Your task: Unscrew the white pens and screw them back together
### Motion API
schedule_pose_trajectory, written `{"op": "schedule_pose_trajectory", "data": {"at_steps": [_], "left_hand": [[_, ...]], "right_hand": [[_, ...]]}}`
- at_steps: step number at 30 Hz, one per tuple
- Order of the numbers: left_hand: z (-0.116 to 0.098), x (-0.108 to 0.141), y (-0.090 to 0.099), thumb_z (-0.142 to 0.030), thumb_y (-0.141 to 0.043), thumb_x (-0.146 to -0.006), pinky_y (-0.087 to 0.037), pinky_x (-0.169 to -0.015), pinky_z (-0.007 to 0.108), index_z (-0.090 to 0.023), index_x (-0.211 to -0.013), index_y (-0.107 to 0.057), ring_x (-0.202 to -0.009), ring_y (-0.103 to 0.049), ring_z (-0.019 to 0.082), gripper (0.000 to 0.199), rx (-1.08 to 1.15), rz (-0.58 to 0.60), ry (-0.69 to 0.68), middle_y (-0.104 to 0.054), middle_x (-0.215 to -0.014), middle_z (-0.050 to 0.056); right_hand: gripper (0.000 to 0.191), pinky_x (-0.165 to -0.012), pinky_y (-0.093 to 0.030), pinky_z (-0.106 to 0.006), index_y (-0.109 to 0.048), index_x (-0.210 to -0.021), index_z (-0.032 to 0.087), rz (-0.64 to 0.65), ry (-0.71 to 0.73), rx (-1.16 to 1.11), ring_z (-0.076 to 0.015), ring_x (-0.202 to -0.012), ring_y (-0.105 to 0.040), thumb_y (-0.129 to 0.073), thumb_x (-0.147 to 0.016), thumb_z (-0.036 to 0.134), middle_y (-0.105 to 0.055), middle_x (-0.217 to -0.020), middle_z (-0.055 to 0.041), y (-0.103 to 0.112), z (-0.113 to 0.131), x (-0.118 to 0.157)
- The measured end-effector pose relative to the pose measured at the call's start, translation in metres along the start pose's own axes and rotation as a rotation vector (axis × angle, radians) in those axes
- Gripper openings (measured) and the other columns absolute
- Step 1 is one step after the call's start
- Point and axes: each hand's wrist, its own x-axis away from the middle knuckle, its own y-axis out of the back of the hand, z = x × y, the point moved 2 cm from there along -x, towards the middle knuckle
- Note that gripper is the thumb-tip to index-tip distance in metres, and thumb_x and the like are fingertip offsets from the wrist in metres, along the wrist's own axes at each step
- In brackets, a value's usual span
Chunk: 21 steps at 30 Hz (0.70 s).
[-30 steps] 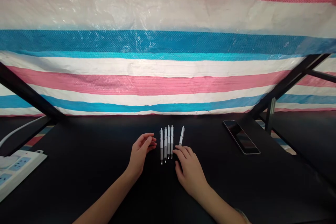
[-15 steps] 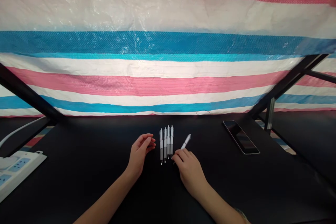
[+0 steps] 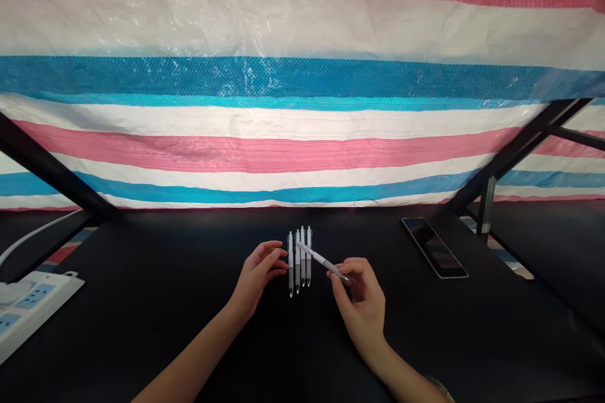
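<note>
Several white pens with grey grips [image 3: 290, 264] lie side by side on the black table, their clip ends pointing away from me. My right hand [image 3: 362, 302] pinches one more white pen [image 3: 324, 261] near its tip, between thumb and fingers. This pen slants up to the left, and its clip end crosses over the row. Just left of the row is my left hand [image 3: 255, 277], its fingers loosely curved and apart with nothing in them. The fingertips reach close to the leftmost pen; whether they touch it I cannot tell.
A smartphone [image 3: 435, 247] lies to the right on the black table [image 3: 179, 264]. At the left edge sits a white power strip [image 3: 38, 308] with a plug and cable. Black metal bars [image 3: 501, 154] rise at both sides, before a striped plastic sheet [image 3: 283, 119] behind the table.
My right hand has moved right and turned, lifting its pen so that the clip end swings left over the row. My left hand has shifted slightly right, closer to the pens.
</note>
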Motion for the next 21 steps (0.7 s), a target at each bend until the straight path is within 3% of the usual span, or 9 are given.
{"op": "schedule_pose_trajectory", "data": {"at_steps": [2,6,13,16,21], "left_hand": [[0.0,0.002,-0.004,-0.036,-0.065,-0.076,-0.05,-0.069,0.029,-0.019,-0.1,-0.062,-0.072,-0.062,0.016,0.029,0.016,0.064,0.021,-0.063,-0.091,0.005],[0.002,0.003,-0.008,-0.033,-0.07,-0.073,-0.05,-0.064,0.026,-0.018,-0.1,-0.062,-0.068,-0.062,0.015,0.033,0.039,0.117,0.03,-0.065,-0.088,0.006],[0.001,0.001,-0.005,-0.03,-0.073,-0.071,-0.051,-0.064,0.024,-0.018,-0.099,-0.061,-0.067,-0.062,0.013,0.033,0.124,0.061,0.031,-0.065,-0.083,0.003],[0.002,0.0,-0.004,-0.029,-0.072,-0.072,-0.05,-0.064,0.022,-0.017,-0.101,-0.061,-0.067,-0.062,0.012,0.033,0.144,0.087,0.05,-0.064,-0.08,0.002],[0.004,0.001,-0.004,-0.029,-0.071,-0.073,-0.05,-0.064,0.022,-0.02,-0.108,-0.057,-0.066,-0.061,0.012,0.039,0.178,0.066,0.059,-0.063,-0.073,0.0]], "right_hand": [[0.006,-0.067,-0.05,-0.03,-0.05,-0.083,0.022,0.009,0.014,-0.053,-0.0164,-0.079,-0.054,-0.057,-0.082,0.02,-0.047,-0.087,-0.0045,-0.001,0.001,0.001],[0.008,-0.066,-0.052,-0.031,-0.05,-0.079,0.021,0.145,-0.016,-0.117,-0.0159,-0.076,-0.055,-0.057,-0.082,0.023,-0.047,-0.085,-0.0042,-0.007,0.003,0.003],[0.021,-0.069,-0.053,-0.034,-0.044,-0.075,0.02,0.243,-0.261,-0.431,-0.0168,-0.077,-0.06,-0.064,-0.078,0.027,-0.045,-0.08,0.0006,-0.01,-0.001,0.0],[0.025,-0.071,-0.054,-0.035,-0.044,-0.074,0.02,0.291,-0.382,-0.481,-0.019,-0.08,-0.062,-0.066,-0.077,0.031,-0.046,-0.078,0.0007,-0.012,-0.001,-0.002],[0.031,-0.071,-0.054,-0.035,-0.043,-0.075,0.02,0.266,-0.486,-0.532,-0.0191,-0.079,-0.063,-0.067,-0.075,0.039,-0.048,-0.079,0.0005,-0.012,0.0,-0.002]]}}
